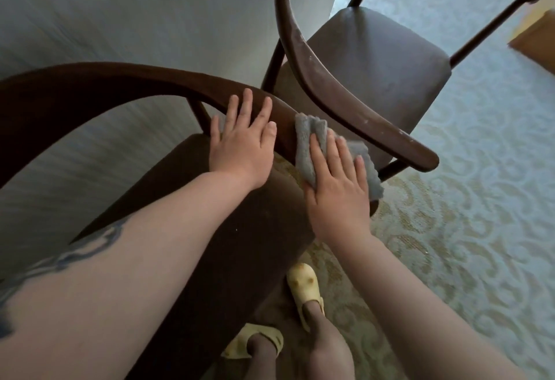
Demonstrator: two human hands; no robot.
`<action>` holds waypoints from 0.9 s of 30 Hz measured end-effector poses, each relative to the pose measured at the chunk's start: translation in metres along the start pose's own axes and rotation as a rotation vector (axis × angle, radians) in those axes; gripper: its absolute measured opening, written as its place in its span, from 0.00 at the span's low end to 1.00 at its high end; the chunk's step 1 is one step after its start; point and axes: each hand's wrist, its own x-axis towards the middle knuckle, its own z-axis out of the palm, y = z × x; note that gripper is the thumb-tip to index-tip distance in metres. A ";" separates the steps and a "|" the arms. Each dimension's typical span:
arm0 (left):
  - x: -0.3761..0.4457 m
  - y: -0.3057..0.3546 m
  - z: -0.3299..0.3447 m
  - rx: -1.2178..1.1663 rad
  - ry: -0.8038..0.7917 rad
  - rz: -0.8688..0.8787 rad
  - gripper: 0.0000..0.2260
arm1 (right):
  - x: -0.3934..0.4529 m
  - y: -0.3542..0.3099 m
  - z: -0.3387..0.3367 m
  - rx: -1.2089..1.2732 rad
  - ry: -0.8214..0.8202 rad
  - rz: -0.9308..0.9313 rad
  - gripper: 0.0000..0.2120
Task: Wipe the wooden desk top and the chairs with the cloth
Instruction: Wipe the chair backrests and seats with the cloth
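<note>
The near chair (210, 229), dark brown with a curved wooden backrest (120, 79), fills the lower left of the head view, and everything else is placed here against it. The left hand (240, 148) lies flat on the right end of that backrest, its fingers (246, 106) straight and slightly spread over the top edge, holding nothing. Just to the right of it, the right hand (336, 187) presses the grey cloth (309, 145) against the tip of the same backrest; its fingers (339, 151) are straight and fanned out on top of the cloth, which bunches up above the fingertips and sticks out past the hand on the right side. The cloth thus sits at the right-hand end of the near chair's backrest, between the two chairs. Beyond and to the right of the near chair stands a second chair (375, 58) of the same kind, its scuffed backrest arching close to the cloth. Below the near chair's seat, two feet in pale yellow shoes (303, 289) stand on a patterned carpet (465, 199).
</note>
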 end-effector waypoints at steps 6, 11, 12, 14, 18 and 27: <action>-0.004 0.001 0.005 0.062 0.028 -0.023 0.23 | -0.031 0.037 -0.003 -0.024 -0.005 -0.172 0.33; -0.001 0.007 0.001 0.027 0.041 -0.058 0.22 | -0.057 0.060 -0.002 0.090 0.022 -0.173 0.29; -0.001 0.009 0.002 0.016 0.049 -0.066 0.22 | -0.044 0.051 -0.004 0.105 0.024 -0.143 0.29; -0.001 0.012 0.004 -0.005 0.065 -0.088 0.22 | -0.012 0.030 -0.011 0.162 0.011 -0.074 0.30; -0.001 0.016 0.001 -0.092 0.065 -0.116 0.21 | -0.016 0.041 -0.010 0.123 0.034 -0.149 0.32; 0.002 0.016 0.002 -0.197 0.056 -0.156 0.21 | -0.002 0.023 0.000 0.063 0.048 -0.136 0.36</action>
